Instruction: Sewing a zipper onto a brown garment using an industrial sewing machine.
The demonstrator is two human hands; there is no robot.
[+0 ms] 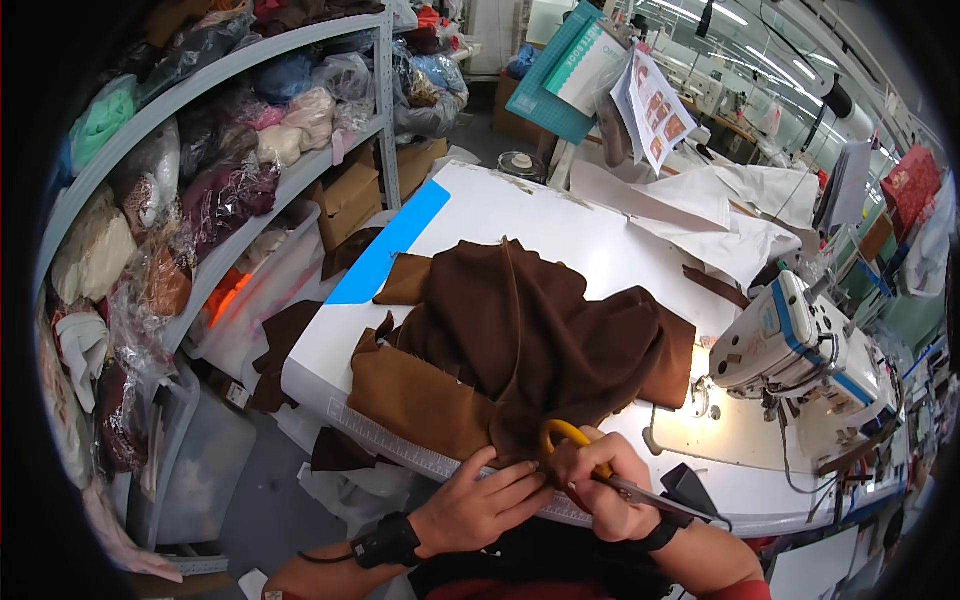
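While at brown cloth [520, 330] — two hands [480, 510] [606, 470], one with scissors [655, 499].

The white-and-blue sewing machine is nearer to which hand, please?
Right: the right hand, with yellow-handled scissors, is left of the machine; the left hand, on brown fabric, is farther left.

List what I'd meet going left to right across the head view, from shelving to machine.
Grey shelving → left hand → right hand, holding yellow-handled scissors → white sewing machine.
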